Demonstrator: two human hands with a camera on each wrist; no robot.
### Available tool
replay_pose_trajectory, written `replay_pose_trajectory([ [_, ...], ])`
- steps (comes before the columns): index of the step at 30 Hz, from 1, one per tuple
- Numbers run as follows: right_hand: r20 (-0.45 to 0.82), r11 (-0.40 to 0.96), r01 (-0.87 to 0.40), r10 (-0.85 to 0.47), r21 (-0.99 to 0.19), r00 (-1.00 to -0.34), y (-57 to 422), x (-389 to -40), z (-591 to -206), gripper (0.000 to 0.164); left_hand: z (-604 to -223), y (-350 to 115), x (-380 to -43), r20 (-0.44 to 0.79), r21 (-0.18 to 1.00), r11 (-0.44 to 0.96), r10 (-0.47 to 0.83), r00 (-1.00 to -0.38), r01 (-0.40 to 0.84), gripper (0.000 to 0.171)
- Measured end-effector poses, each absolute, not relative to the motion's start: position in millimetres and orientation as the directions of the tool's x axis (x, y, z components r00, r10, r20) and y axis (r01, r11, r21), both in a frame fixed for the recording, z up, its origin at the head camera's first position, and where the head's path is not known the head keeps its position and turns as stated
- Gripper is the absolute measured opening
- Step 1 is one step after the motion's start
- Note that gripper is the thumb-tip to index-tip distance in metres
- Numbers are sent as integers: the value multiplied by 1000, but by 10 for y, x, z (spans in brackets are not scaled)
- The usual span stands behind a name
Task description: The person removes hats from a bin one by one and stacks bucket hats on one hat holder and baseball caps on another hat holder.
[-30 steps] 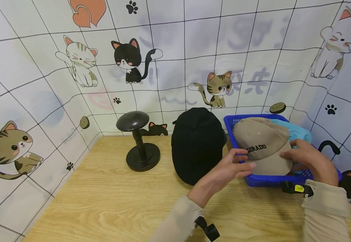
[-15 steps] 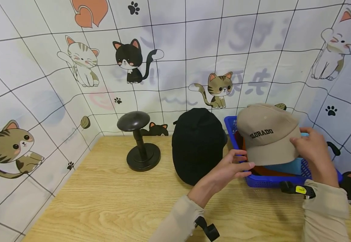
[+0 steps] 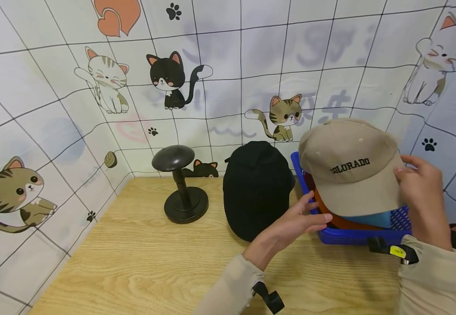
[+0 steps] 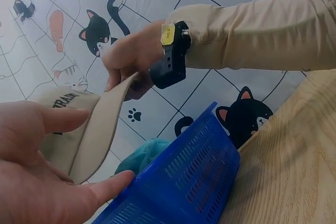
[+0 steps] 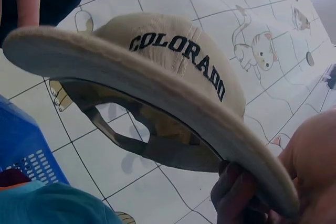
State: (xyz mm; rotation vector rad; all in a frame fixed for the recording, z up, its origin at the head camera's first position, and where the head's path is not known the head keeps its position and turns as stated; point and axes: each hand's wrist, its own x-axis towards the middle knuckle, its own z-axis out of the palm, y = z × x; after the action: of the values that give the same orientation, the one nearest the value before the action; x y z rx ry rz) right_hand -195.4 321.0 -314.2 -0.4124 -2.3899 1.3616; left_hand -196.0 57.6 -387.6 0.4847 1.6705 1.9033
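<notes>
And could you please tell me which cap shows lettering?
The beige cap in the right hand: it reads COLORADO, while the black cap shows no lettering.

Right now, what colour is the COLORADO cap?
The COLORADO cap is tan; the head view shows it best.

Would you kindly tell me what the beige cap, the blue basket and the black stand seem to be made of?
Beige cap: apparently matte fabric, with seams and fine ribbing.
Blue basket: probably plastic, given its perforated, evenly coloured walls.
Black stand: smooth, with a sheen on top; wood, metal or plastic, unclear.
</notes>
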Motion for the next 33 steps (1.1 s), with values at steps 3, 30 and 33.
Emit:
replay_pose_trajectory([
  [3,192,485,14,372,-874,-908,3179,-1944,-3137,58,-3880,592,-1954,-54,973,-146,604,-795,-177,93],
  [30,359,-4,-359,46,-933,-932,3037,-1862,-3088,28,-3597,356,-1854,247,909,-403,314,-917,107,85],
  [33,376,-23,-377,10,-926,-926,3002,-1863,-3073,29,-3547,268,-1828,262,915,-381,314,-913,131,86],
])
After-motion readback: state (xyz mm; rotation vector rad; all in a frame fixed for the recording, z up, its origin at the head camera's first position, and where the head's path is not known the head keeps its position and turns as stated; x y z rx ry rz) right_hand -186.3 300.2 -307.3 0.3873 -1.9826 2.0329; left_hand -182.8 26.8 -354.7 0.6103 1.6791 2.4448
